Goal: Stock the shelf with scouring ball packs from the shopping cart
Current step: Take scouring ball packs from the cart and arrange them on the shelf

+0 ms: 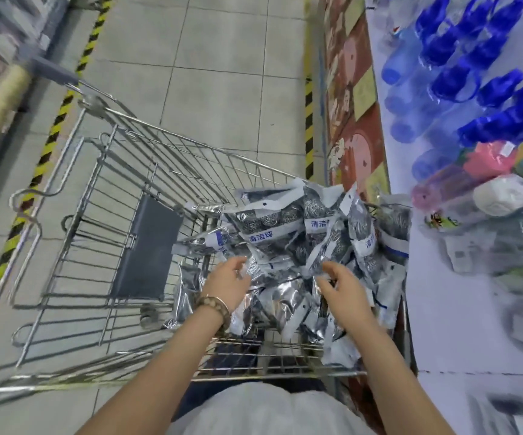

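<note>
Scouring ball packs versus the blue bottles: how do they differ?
The scouring ball packs are flat, silvery pouches; the blue bottles are rounded and translucent with darker caps. The packs lie heaped in the shopping cart; the bottles sit in rows on the shelf.

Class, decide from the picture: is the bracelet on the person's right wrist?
No, the beaded bracelet sits just behind the left hand, which reaches over the scouring ball packs.

The scouring ball packs (288, 243) lie piled in the shopping cart (147, 249), on its right side. The shelf (461, 309) is right of the cart. The left hand (227, 282) and right hand (342, 290) are over the packs.
</note>
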Demonstrator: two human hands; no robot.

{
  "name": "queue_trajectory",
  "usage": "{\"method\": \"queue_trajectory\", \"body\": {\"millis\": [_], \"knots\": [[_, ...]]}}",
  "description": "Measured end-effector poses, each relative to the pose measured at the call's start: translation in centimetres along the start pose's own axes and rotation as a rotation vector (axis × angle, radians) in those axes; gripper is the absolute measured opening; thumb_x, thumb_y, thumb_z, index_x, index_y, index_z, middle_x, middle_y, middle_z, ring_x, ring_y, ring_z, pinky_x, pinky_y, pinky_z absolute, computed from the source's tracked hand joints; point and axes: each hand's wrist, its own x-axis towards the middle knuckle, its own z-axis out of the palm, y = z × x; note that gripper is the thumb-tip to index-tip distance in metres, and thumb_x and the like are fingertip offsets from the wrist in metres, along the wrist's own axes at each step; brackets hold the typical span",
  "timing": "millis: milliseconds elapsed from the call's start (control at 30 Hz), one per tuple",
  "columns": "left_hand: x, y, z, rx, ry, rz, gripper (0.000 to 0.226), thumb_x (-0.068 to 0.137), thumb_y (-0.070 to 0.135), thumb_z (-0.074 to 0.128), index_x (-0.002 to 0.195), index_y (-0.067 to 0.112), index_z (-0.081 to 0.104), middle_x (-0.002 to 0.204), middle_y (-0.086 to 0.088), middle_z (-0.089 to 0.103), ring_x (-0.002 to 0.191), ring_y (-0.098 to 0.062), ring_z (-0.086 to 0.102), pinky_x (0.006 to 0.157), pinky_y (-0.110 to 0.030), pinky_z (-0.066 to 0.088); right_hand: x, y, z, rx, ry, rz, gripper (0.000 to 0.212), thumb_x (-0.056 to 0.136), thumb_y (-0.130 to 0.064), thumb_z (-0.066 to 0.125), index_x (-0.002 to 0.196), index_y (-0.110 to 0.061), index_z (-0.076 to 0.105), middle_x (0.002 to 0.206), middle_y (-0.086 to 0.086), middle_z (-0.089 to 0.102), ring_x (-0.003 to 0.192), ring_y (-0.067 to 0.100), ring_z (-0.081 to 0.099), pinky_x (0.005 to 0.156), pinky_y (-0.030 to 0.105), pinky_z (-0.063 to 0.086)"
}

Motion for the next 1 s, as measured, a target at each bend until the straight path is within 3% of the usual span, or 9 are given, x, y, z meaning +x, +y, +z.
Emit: {"method": "queue_trajectory", "body": {"millis": [100, 167, 267, 467, 600, 700, 767, 900, 1000], "knots": [[3.7, 0.3, 0.5, -0.124, -0.081, -0.146, 0.047, 0.088, 0.023, 0.060, 0.132, 0.018, 0.044, 0.126, -0.003, 0.055, 0.066, 0.001, 0.047, 0.053, -0.012, 0.040, 1.8, -0.1, 0.3, -0.010, -0.007, 0.054, 0.039, 0.095, -0.030, 0.051, 0.132, -0.019, 0.050, 0.128, -0.001, 0.056, 0.115, 0.015, 0.052, 0.097, 0.037, 0.044], [6.2, 0.5, 0.8, -0.246, -0.133, -0.254, 0.057, 0.085, 0.026, 0.064, 0.135, 0.015, 0.039, 0.130, -0.006, 0.052, 0.087, -0.014, 0.058, 0.071, -0.023, 0.049, 3.0, -0.1, 0.5, -0.015, -0.004, 0.091, 0.038, 0.094, -0.030, 0.053, 0.131, -0.019, 0.051, 0.126, -0.001, 0.057, 0.112, 0.015, 0.053, 0.094, 0.036, 0.045], [9.7, 0.6, 1.5, -0.465, -0.145, -0.384, 0.079, 0.077, 0.028, 0.072, 0.141, 0.014, 0.027, 0.141, -0.010, 0.041, 0.122, -0.029, 0.048, 0.101, -0.041, 0.041, 4.5, 0.2, 0.6, 0.015, 0.010, 0.128, 0.036, 0.094, -0.025, 0.054, 0.130, -0.019, 0.053, 0.120, -0.002, 0.057, 0.102, 0.011, 0.052, 0.088, 0.029, 0.044], [14.7, 0.7, 3.0, -0.591, -0.130, -0.525, 0.106, 0.065, 0.043, 0.077, 0.147, 0.018, 0.016, 0.150, -0.009, 0.029, 0.136, -0.029, 0.031, 0.109, -0.047, 0.029, 6.7, 0.7, 0.6, 0.051, 0.038, 0.147, 0.033, 0.094, -0.019, 0.053, 0.127, -0.016, 0.056, 0.116, 0.000, 0.059, 0.100, 0.012, 0.054, 0.089, 0.031, 0.046], [14.1, 1.7, 3.0, -0.575, -0.026, -0.479, 0.100, 0.059, 0.045, 0.078, 0.139, 0.005, 0.033, 0.141, -0.008, 0.043, 0.127, -0.027, 0.043, 0.104, -0.038, 0.038, 6.8, 0.8, 0.6, 0.053, 0.039, 0.124, 0.031, 0.094, -0.018, 0.054, 0.125, -0.015, 0.057, 0.114, 0.000, 0.057, 0.097, 0.012, 0.053, 0.087, 0.028, 0.044], [11.5, 2.2, 3.0, -0.509, 0.062, -0.405, 0.032, 0.079, 0.032, 0.070, 0.086, 0.006, 0.053, 0.085, 0.000, 0.058, 0.076, -0.019, 0.054, 0.065, -0.025, 0.047, 6.8, 0.8, 0.5, 0.026, 0.022, 0.107, 0.033, 0.094, -0.020, 0.053, 0.126, -0.016, 0.056, 0.117, 0.001, 0.057, 0.096, 0.010, 0.052, 0.082, 0.023, 0.039], [9.7, 2.3, 2.5, -0.493, 0.085, -0.360, 0.032, 0.083, 0.028, 0.065, 0.064, 0.013, 0.044, 0.062, 0.001, 0.047, 0.051, -0.014, 0.040, 0.049, -0.021, 0.038, 6.6, 0.6, 0.3, 0.028, 0.009, 0.098, 0.034, 0.094, -0.020, 0.052, 0.128, -0.016, 0.055, 0.120, 0.000, 0.057, 0.094, 0.008, 0.051, 0.081, 0.020, 0.036], [6.5, 2.5, -0.3, -0.463, 0.238, -0.261, 0.038, 0.086, 0.026, 0.062, 0.058, 0.015, 0.040, 0.054, 0.003, 0.039, 0.046, -0.012, 0.032, 0.046, -0.022, 0.033, 6.2, -0.9, -0.1, 0.071, 0.018, 0.056, 0.037, 0.094, -0.022, 0.053, 0.131, -0.019, 0.053, 0.124, -0.003, 0.057, 0.084, 0.002, 0.051, 0.083, 0.020, 0.039], [4.2, 2.4, -3.3, -0.507, 0.398, -0.209, 0.033, 0.087, 0.025, 0.061, 0.063, 0.016, 0.040, 0.062, 0.001, 0.044, 0.053, -0.014, 0.040, 0.051, -0.024, 0.036, 6.0, -2.5, -0.1, 0.111, 0.020, 0.002, 0.045, 0.090, -0.029, 0.060, 0.134, -0.020, 0.050, 0.131, -0.003, 0.053, 0.109, 0.009, 0.053, 0.096, 0.027, 0.040]]}}
